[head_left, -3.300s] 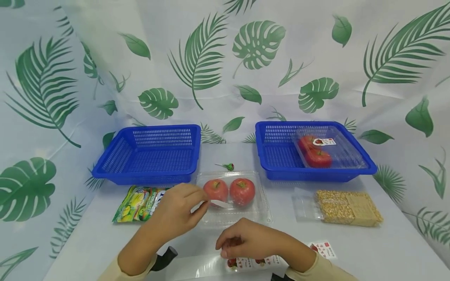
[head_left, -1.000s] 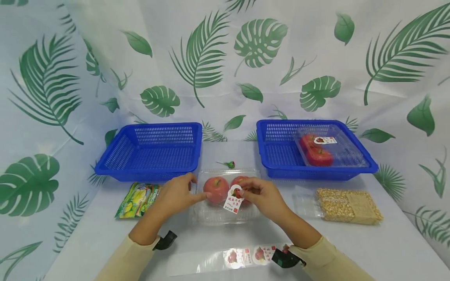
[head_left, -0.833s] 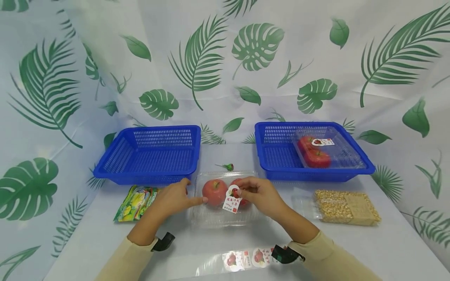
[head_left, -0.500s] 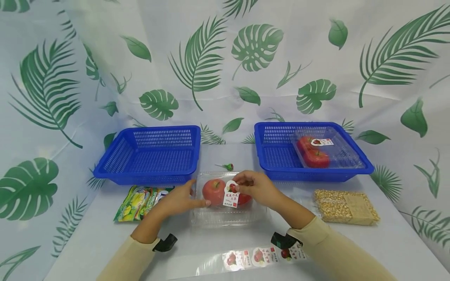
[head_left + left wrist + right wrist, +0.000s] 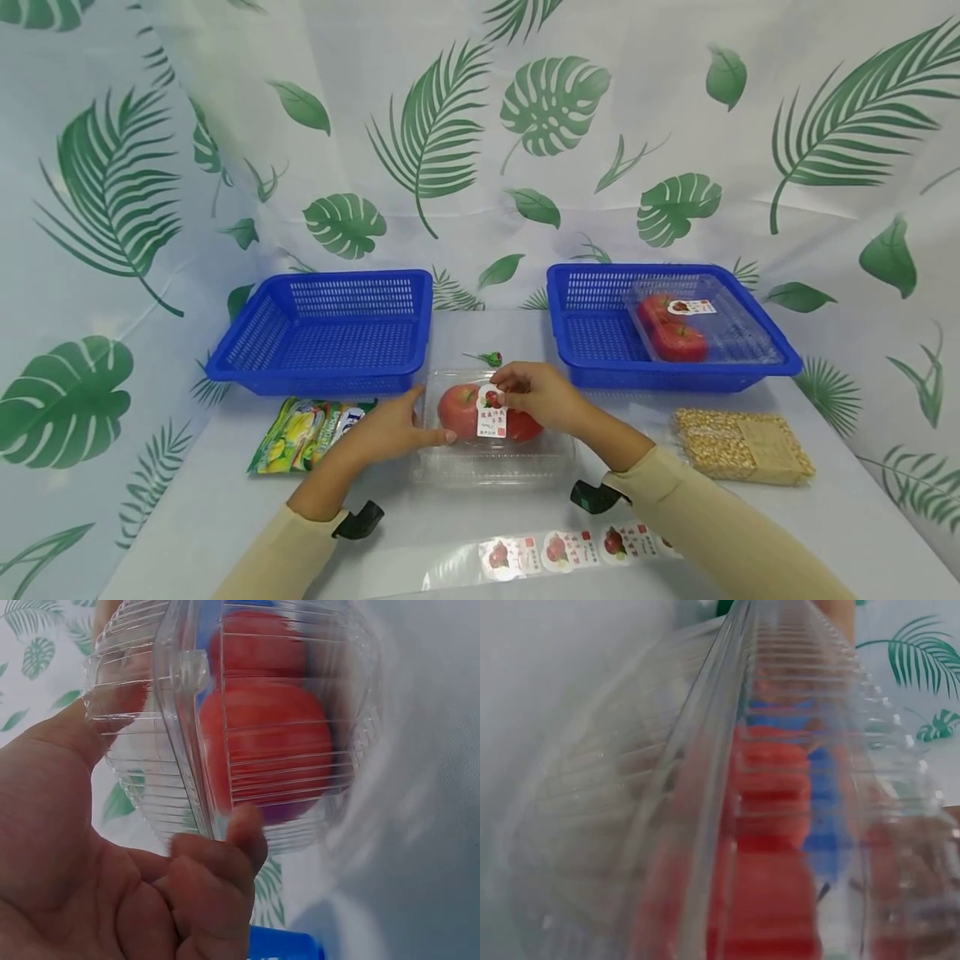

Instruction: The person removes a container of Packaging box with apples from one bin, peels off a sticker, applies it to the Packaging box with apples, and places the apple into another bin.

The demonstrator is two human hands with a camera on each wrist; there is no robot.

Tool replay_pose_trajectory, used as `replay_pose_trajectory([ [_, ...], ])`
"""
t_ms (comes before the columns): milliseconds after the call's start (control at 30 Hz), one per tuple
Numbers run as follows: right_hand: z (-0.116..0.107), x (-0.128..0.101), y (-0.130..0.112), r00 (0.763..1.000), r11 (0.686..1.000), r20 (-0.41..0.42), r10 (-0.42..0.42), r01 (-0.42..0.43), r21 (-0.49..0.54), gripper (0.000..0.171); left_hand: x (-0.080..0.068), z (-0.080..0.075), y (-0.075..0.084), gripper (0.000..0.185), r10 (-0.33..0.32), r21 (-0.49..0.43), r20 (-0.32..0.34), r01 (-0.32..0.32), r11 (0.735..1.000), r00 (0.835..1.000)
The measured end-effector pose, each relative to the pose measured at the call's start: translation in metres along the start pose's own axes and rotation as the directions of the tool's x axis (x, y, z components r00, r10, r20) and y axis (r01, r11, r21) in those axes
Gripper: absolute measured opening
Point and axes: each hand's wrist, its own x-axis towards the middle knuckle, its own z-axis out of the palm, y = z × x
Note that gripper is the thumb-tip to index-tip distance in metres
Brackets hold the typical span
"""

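A clear plastic clamshell box (image 5: 487, 468) with two red apples (image 5: 456, 408) lies at the middle of the table. My left hand (image 5: 390, 429) grips the box's left end, thumb on the far side and fingers curled at the near rim. In the left wrist view the left hand (image 5: 112, 900) pinches the ribbed box (image 5: 180, 697) beside the apples (image 5: 266, 742). My right hand (image 5: 540, 398) pinches a white label sticker (image 5: 491, 418) against the top of the lid. The right wrist view shows only the box (image 5: 630, 825) and the blurred apples (image 5: 769, 885).
An empty blue basket (image 5: 322, 333) stands back left. The right blue basket (image 5: 600, 333) holds a labelled apple box (image 5: 682, 329). A green snack bag (image 5: 311, 421), a corn kernel pack (image 5: 742, 446), a sticker strip (image 5: 570, 546) and a small green lollipop (image 5: 489, 358) lie around.
My right hand lifted a sticker off the strip and carried it onto the box lid, shifting it slightly left and back. The left hand stayed at the box's left end.
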Motion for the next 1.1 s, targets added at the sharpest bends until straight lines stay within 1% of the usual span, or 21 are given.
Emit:
replay_pose_trajectory([
  [200, -0.001, 0.002, 0.004, 1.0, 0.998, 0.016, -0.001, 0.002, -0.069, 0.022, 0.0, 0.001, 0.004, 0.112, 0.001, 0.018, 0.005, -0.001, 1.0, 1.0],
  [367, -0.001, 0.003, 0.007, 0.999, 0.997, 0.036, -0.01, 0.013, -0.082, 0.024, -0.001, 0.001, 0.006, 0.113, -0.003, 0.031, 0.014, 0.003, 1.0, 1.0],
  [433, -0.001, 0.003, 0.007, 0.999, 0.997, 0.037, -0.008, 0.011, -0.08, 0.024, -0.003, 0.0, 0.008, 0.113, -0.01, 0.05, 0.014, 0.009, 0.999, 1.0],
  [467, -0.001, 0.003, 0.007, 0.999, 0.997, 0.037, -0.005, 0.008, -0.08, 0.024, -0.005, 0.0, 0.01, 0.113, -0.018, 0.076, 0.005, 0.017, 0.997, 1.0],
  [500, -0.001, 0.002, 0.007, 0.999, 0.997, 0.038, -0.003, 0.006, -0.078, 0.024, -0.006, -0.001, 0.012, 0.112, -0.024, 0.12, -0.01, 0.025, 0.992, 1.0],
  [567, -0.001, 0.002, 0.007, 0.999, 0.996, 0.037, -0.008, 0.011, -0.083, 0.024, -0.01, -0.001, 0.018, 0.106, -0.014, 0.215, -0.061, 0.027, 0.976, 0.998],
  [600, -0.001, 0.002, 0.007, 0.999, 0.996, 0.034, -0.015, 0.018, -0.086, 0.024, -0.012, -0.002, 0.022, 0.101, 0.005, 0.269, -0.092, 0.02, 0.963, 0.996],
  [667, -0.002, 0.002, 0.008, 0.999, 0.994, 0.026, -0.04, 0.043, -0.097, 0.023, -0.015, -0.002, 0.029, 0.087, 0.081, 0.368, -0.157, -0.018, 0.93, 0.984],
  [700, -0.002, 0.002, 0.008, 0.998, 0.993, 0.02, -0.055, 0.057, -0.105, 0.023, -0.016, -0.001, 0.033, 0.078, 0.139, 0.405, -0.185, -0.053, 0.913, 0.973],
  [733, -0.002, 0.002, 0.009, 0.997, 0.991, 0.015, -0.069, 0.071, -0.115, 0.023, -0.017, 0.0, 0.035, 0.069, 0.207, 0.433, -0.204, -0.101, 0.896, 0.957],
  [767, -0.002, 0.002, 0.009, 0.997, 0.989, 0.011, -0.082, 0.082, -0.124, 0.023, -0.017, 0.001, 0.037, 0.06, 0.28, 0.453, -0.215, -0.159, 0.877, 0.936],
  [833, -0.002, 0.003, 0.009, 0.995, 0.986, 0.006, -0.097, 0.097, -0.138, 0.023, -0.017, 0.003, 0.037, 0.048, 0.413, 0.467, -0.201, -0.284, 0.838, 0.888],
  [900, -0.002, 0.003, 0.009, 0.994, 0.984, 0.008, -0.105, 0.105, -0.145, 0.023, -0.017, 0.006, 0.035, 0.044, 0.519, 0.461, -0.157, -0.402, 0.791, 0.84],
  [967, -0.002, 0.003, 0.01, 0.994, 0.983, 0.011, -0.11, 0.111, -0.148, 0.024, -0.016, 0.009, 0.032, 0.046, 0.594, 0.434, -0.093, -0.505, 0.746, 0.799],
  [1033, -0.001, 0.002, 0.01, 0.993, 0.982, 0.014, -0.116, 0.117, -0.147, 0.025, -0.016, 0.011, 0.029, 0.051, 0.63, 0.412, -0.031, -0.565, 0.715, 0.776],
  [1100, -0.001, 0.002, 0.01, 0.993, 0.982, 0.02, -0.121, 0.122, -0.146, 0.026, -0.017, 0.013, 0.028, 0.055, 0.648, 0.399, 0.015, -0.599, 0.694, 0.761],
])
